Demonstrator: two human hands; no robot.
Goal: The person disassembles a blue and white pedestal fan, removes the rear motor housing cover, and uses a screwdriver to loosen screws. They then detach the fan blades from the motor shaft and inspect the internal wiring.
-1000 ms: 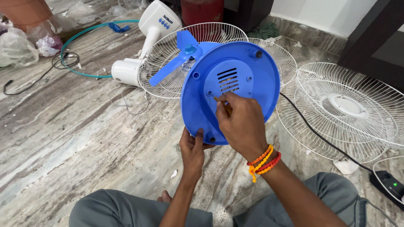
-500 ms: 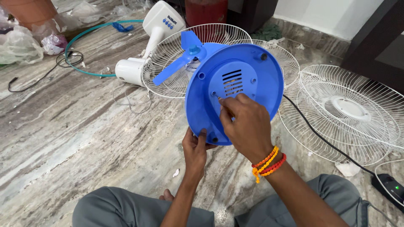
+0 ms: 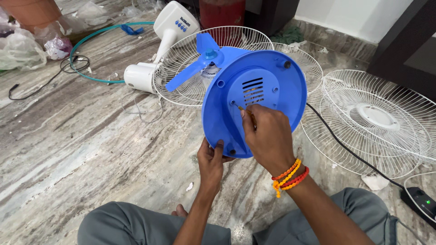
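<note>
- Blue base point(image 3: 268, 72) (round plastic disc, underside up) stands tilted on edge over the floor point(image 3: 68, 149), recessed face turned to the camera, likely so the screw holes and vent slots face the right hand.
- Left hand point(image 3: 212, 161) grips the disc's lower rim from below, thumb on the face, fingers closed behind; it props the disc up.
- Right hand point(image 3: 269, 136) lies on the lower middle of the face, fingers pressed together, pinching a thin tool point(image 3: 240, 109) (a small screwdriver, by the look).
- Tool tip sits at a small hole just left of the vent slots; the hand covers the rest of the tool.
- Beaded bands point(image 3: 290, 174) (orange, yellow, red) on the right wrist.
- Just behind the disc: blue blade point(image 3: 195, 63) set in a white grille point(image 3: 181, 81), lying flat.
- White motor housing point(image 3: 154, 54) left of that grille.
- Loose grille point(image 3: 377, 122) to the right, near the base, a black cord point(image 3: 345, 145) running under it to a power strip point(image 3: 420, 202).
- Plastic bags point(image 3: 27, 45) and a green hose point(image 3: 95, 36) well apart, far left.
</note>
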